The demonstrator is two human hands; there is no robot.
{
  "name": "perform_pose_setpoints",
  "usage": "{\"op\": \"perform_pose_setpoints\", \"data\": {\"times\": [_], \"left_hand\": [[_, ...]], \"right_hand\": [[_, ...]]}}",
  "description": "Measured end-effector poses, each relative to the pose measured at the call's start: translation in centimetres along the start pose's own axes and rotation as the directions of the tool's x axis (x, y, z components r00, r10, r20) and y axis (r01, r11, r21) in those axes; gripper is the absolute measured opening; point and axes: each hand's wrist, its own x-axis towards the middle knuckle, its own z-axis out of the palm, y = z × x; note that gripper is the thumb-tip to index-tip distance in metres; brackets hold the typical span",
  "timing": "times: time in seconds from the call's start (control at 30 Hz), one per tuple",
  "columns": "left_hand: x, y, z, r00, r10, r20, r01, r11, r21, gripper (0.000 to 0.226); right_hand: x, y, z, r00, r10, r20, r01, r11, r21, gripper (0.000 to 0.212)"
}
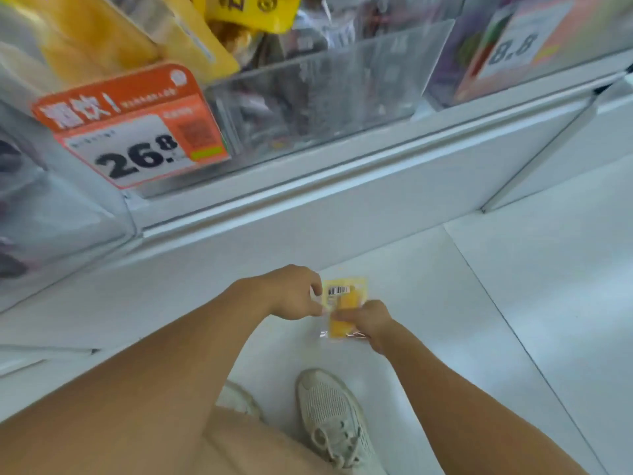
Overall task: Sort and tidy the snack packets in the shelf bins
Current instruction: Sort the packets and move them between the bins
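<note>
1. The yellow snack packet (343, 306) is low in the centre of the frame, held above the white floor (513, 269) in front of the shelf base (308, 214), well below the bins.
2. The left hand (291, 293) grips the packet's upper left edge; its fingers are curled round that edge, though the fingertips are hidden behind the knuckles. The right hand (371, 322) pinches the lower part, fingers curled over the wrapper.
3. Judging by the 2-handed hold, with the barcode label facing up, the packet is being straightened or checked so it can go into the matching bin.
4. The likely home is the clear bin (102, 39) in the upper left of the frame, which holds similar yellow packets and carries an orange price tag (133, 128) reading 26.8.
5. Beside it, upper centre, the middle clear bin (325, 97) holds dark packets; blur makes their type unclear. In the upper right of the frame a third bin (513, 46) shows a tag reading 8.8.
6. A pale mesh shoe (335, 416) stands on the floor just below the hands.
7. The protruding price tag and the bin's front wall lie between the packet and its bin, so the lift probably has to clear both.
</note>
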Motion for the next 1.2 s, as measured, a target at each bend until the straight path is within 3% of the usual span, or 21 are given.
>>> {"op": "perform_pose_setpoints", "data": {"times": [0.07, 0.1, 0.13, 0.2, 0.23, 0.3, 0.4, 0.5, 0.53, 0.57, 0.6, 0.67, 0.73, 0.77, 0.8, 0.87, 0.97, 1.03, 1.1, 1.2], "left_hand": [[-2.9, 1.3, -2.8, 0.993, -0.113, -0.033, 0.107, 0.985, -0.139, 0.069], [-4.8, 2.3, -4.5, 0.991, -0.120, -0.055, 0.097, 0.943, -0.318, 0.076], [-6.9, 3.5, -6.4, 0.995, -0.065, -0.077, 0.019, 0.870, -0.493, 0.075], [-12.0, 6.5, -9.5, 0.974, 0.136, -0.179, -0.223, 0.710, -0.668, 0.045], [-14.9, 7.9, -10.7, 0.947, 0.194, -0.258, -0.321, 0.635, -0.702, 0.029], [-19.8, 9.9, -12.5, 0.892, 0.190, -0.410, -0.449, 0.480, -0.753, 0.020], [-24.8, 10.5, -13.8, 0.818, 0.009, -0.575, -0.552, 0.292, -0.781, 0.024], [-27.8, 9.6, -14.5, 0.705, -0.182, -0.685, -0.661, 0.182, -0.728, 0.020], [-28.4, 9.0, -14.8, 0.657, -0.227, -0.718, -0.695, 0.186, -0.695, 0.020], [-28.5, 8.2, -15.0, 0.584, -0.276, -0.763, -0.720, 0.258, -0.644, 0.022], [-28.2, 7.2, -15.1, 0.471, -0.315, -0.824, -0.709, 0.421, -0.566, 0.023], [-27.0, 4.5, -14.7, 0.167, -0.269, -0.948, -0.528, 0.788, -0.317, 0.017], [-25.8, 2.0, -13.9, -0.032, -0.131, -0.991, -0.341, 0.933, -0.112, 0.017], [-25.0, 1.0, -13.7, -0.075, -0.071, -0.995, -0.271, 0.961, -0.048, 0.023], [-24.4, 0.1, -13.9, -0.079, -0.029, -0.996, -0.223, 0.975, -0.011, 0.032], [-23.6, -1.3, -15.1, -0.002, -0.025, -1.000, -0.206, 0.978, -0.024, 0.061], [-23.2, -3.3, -16.9, 0.223, -0.110, -0.969, -0.202, 0.967, -0.156, 0.117], [-22.6, -4.4, -17.0, 0.323, -0.087, -0.942, -0.163, 0.976, -0.146, 0.136], [-21.9, -4.7, -16.9, 0.329, -0.076, -0.941, -0.132, 0.983, -0.125, 0.138], [-21.4, -3.8, -17.6, 0.264, -0.123, -0.957, -0.213, 0.960, -0.182, 0.128]], "right_hand": [[-6.7, -4.4, -1.5, 0.970, -0.153, 0.187, 0.121, 0.978, 0.171, 0.035], [-10.6, -6.7, -2.4, 0.942, -0.235, 0.240, 0.183, 0.958, 0.218, 0.027], [-14.6, -8.9, -3.3, 0.907, -0.318, 0.275, 0.251, 0.934, 0.253, 0.022], [-22.4, -12.8, -4.3, 0.830, -0.467, 0.305, 0.385, 0.875, 0.293, 0.019], [-25.8, -14.3, -4.5, 0.790, -0.528, 0.313, 0.445, 0.844, 0.299, 0.021], [-31.1, -17.1, -4.4, 0.721, -0.636, 0.275, 0.560, 0.768, 0.309, 0.028], [-36.2, -20.0, -3.5, 0.668, -0.728, 0.155, 0.680, 0.681, 0.271, 0.050], [-38.2, -22.0, -1.1, 0.646, -0.748, 0.154, 0.701, 0.661, 0.269, 0.046], [-38.0, -22.9, -0.2, 0.652, -0.745, 0.138, 0.690, 0.659, 0.298, 0.042], [-37.4, -23.9, 0.7, 0.659, -0.745, 0.102, 0.688, 0.653, 0.316, 0.039], [-36.6, -24.9, 1.5, 0.659, -0.750, 0.053, 0.705, 0.641, 0.304, 0.035], [-34.6, -27.2, 2.5, 0.630, -0.777, -0.019, 0.761, 0.612, 0.214, 0.032], [-32.9, -29.2, 3.3, 0.601, -0.799, -0.022, 0.793, 0.592, 0.143, 0.032], [-32.1, -29.9, 3.5, 0.595, -0.803, -0.020, 0.798, 0.589, 0.128, 0.032], [-31.3, -30.5, 3.7, 0.596, -0.803, -0.021, 0.798, 0.589, 0.128, 0.033], [-29.9, -30.7, 4.0, 0.613, -0.790, -0.016, 0.779, 0.601, 0.179, 0.036], [-28.4, -30.2, 4.6, 0.581, -0.811, -0.070, 0.808, 0.564, 0.172, 0.043], [-28.1, -30.2, 4.7, 0.568, -0.816, -0.105, 0.818, 0.547, 0.175, 0.048], [-28.4, -30.2, 4.5, 0.636, -0.767, -0.085, 0.747, 0.583, 0.319, 0.046], [-29.5, -29.2, 4.1, 0.700, -0.710, 0.078, 0.602, 0.645, 0.470, 0.013]]}}
